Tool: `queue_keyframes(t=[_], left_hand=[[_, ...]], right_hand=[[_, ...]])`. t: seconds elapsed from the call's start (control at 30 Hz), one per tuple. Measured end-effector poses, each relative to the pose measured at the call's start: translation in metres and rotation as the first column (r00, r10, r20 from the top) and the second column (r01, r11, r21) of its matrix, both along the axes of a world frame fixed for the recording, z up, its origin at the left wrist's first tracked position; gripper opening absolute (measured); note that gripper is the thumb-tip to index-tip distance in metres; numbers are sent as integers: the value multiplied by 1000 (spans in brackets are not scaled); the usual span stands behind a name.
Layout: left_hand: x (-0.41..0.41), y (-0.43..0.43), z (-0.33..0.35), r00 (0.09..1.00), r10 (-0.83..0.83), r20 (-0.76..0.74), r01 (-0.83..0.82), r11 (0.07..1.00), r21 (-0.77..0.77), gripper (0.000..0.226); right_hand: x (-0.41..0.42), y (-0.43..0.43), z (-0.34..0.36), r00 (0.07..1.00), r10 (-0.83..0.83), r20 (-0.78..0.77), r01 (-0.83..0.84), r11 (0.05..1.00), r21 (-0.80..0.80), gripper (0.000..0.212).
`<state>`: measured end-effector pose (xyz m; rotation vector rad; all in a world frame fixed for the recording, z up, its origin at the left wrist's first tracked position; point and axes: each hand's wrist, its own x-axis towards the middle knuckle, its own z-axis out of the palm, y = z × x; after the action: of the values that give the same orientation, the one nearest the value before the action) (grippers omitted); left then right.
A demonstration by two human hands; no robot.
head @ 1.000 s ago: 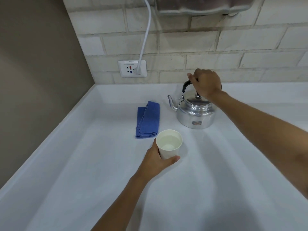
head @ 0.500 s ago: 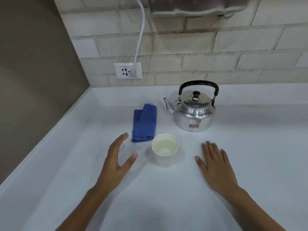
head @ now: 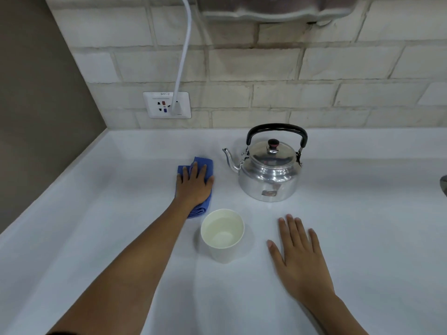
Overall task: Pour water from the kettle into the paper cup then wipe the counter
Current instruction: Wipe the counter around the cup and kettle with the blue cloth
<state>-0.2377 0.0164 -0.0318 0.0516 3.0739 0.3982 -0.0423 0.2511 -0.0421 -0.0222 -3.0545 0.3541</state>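
Observation:
A silver kettle (head: 268,175) with a black handle stands upright at the back of the white counter (head: 362,226), spout pointing left. In front of it stands a white paper cup (head: 222,234) with water in it. A folded blue cloth (head: 207,165) lies left of the kettle. My left hand (head: 193,187) lies flat on the cloth, palm down, fingers spread, covering most of it. My right hand (head: 300,252) rests flat on the counter to the right of the cup, fingers apart, holding nothing.
A wall outlet (head: 167,105) with a white cord (head: 183,56) plugged in sits on the brick wall behind. A metal fixture (head: 273,8) hangs overhead. A brown wall borders the counter's left side. A dark object (head: 443,187) shows at the right edge.
My right hand let go of the kettle handle and came down flat on the counter. My left hand released the cup and moved up onto the blue cloth.

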Motion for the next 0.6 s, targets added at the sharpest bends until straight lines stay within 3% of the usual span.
queue_keyframes(t=[0.1, 0.2, 0.33, 0.4, 0.5, 0.6], left_hand=[[-4, 5, 2, 998, -63, 21, 63, 998, -20, 55], [11, 6, 6, 973, -229, 30, 230, 972, -48, 51], [44, 0, 13, 853, -521, 42, 518, 833, -194, 56], [67, -8, 14, 796, -604, 42, 604, 785, -139, 60], [105, -31, 14, 823, -568, 4, 565, 819, 100, 60], [127, -58, 13, 771, -632, -78, 637, 765, 95, 50]], right_hand=[[0, -1, 0, 1000, 4, -15, -4, 1000, 5, 78], [0, 0, 0, 1000, 6, -31, -6, 1000, -7, 78], [0, 2, -1, 1000, 14, -12, -14, 1000, 1, 66], [-1, 4, -2, 1000, 14, -11, -14, 1000, -2, 64], [-1, 6, -2, 1000, 20, -11, -20, 1000, 3, 64], [-1, 5, -2, 1000, 21, -9, -21, 1000, 12, 64]])
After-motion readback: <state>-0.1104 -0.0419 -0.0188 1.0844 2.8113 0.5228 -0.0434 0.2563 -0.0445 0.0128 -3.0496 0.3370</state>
